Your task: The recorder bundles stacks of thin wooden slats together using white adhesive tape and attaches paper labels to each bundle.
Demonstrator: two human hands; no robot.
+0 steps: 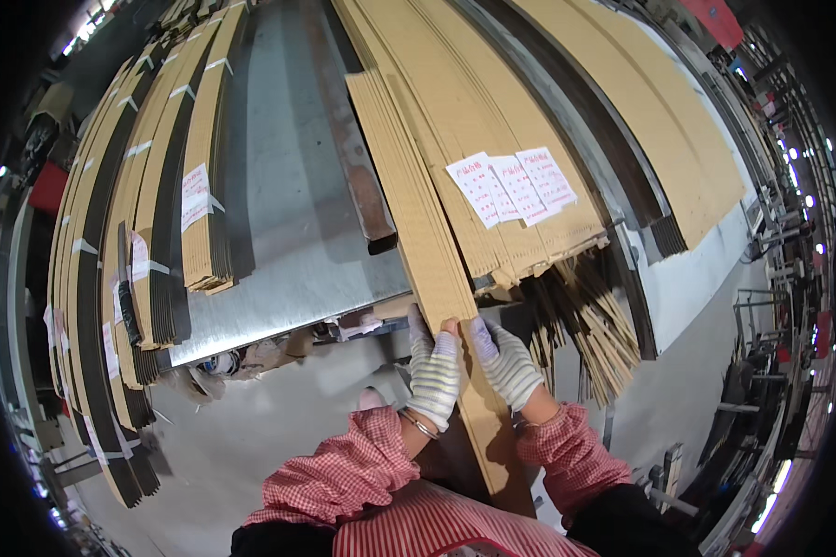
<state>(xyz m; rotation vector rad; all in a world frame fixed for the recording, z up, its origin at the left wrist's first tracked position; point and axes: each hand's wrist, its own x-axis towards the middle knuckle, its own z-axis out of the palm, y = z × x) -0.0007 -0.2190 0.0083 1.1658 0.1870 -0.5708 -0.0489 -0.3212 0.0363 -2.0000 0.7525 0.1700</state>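
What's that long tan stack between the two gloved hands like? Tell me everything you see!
The long, narrow stack looks like tan cardboard-faced strips, with thin layers showing along its left side. It lies lengthwise over the grey metal table beside wider tan sheets, its near part reaching past the table's edge towards the person. The gloved left hand and right hand grip opposite sides of it. Whether the nearer length is separate is unclear.
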